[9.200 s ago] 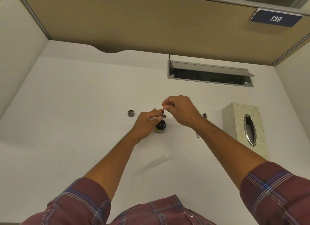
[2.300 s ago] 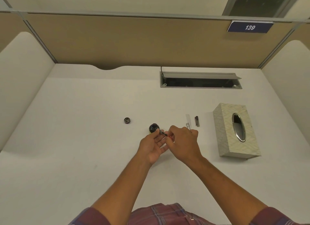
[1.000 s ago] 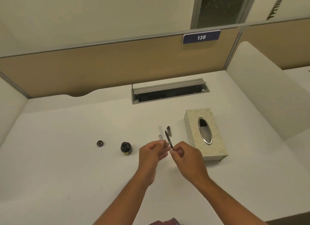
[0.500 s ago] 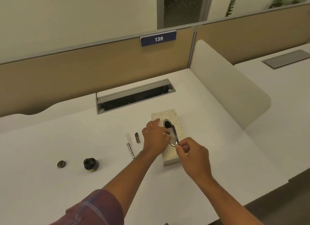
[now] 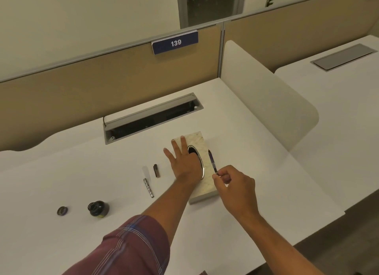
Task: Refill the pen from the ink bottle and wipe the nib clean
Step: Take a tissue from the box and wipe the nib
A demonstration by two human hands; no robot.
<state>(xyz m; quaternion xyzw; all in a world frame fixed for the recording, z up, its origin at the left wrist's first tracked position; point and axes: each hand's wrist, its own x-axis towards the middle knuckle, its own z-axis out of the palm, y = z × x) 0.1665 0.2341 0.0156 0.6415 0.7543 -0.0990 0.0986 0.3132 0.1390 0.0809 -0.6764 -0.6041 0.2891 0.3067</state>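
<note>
Open-plan office, tan partition panels [image 5: 123, 80], numbered desk plate "139" [image 5: 175, 42], white desk [image 5: 61, 162], cable hatch [image 5: 151, 118]

The pen section [image 5: 212, 162], earlier dipped upright in the ink bottle [image 5: 98, 208] and later held between both hands near it, is now pinched by the right hand [image 5: 233, 185] alone above the tissue box [image 5: 207, 173]. The bottle is released by the left hand [image 5: 183, 164], which is now laid flat, fingers spread, on the box beside its oval opening.
</note>
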